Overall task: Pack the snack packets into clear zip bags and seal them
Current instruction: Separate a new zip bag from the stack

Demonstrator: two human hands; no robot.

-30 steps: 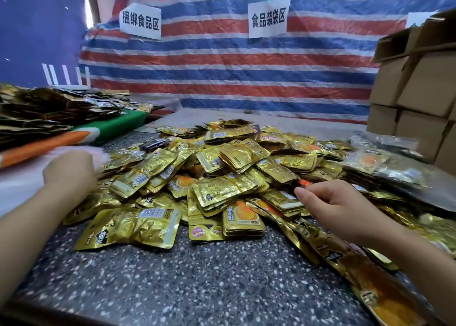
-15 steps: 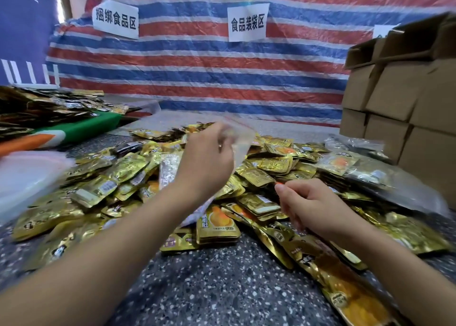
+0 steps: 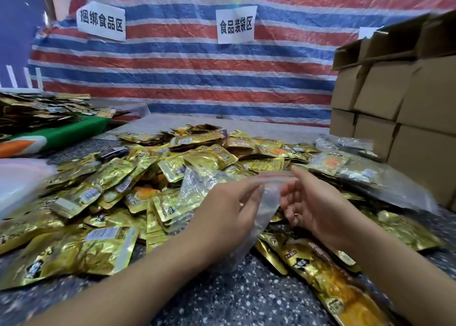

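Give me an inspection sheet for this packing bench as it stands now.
Surface: speckled dark table, bare at the near edge.
Job's things: heap of gold snack packets; empty clear zip bag with red zip line; filled zip bags at right.
Clutter: white plastic at left; second packet pile far left.
Grippers: left hand and right hand both pinch the bag's mouth.
Cables: nothing seen.
Surroundings: striped tarp, two paper signs, cardboard boxes.

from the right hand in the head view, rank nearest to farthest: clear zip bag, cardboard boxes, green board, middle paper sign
From the right hand:
1. clear zip bag, pinched at its mouth by both hands
2. cardboard boxes, stacked right
3. green board, far left
4. middle paper sign, on the back tarp
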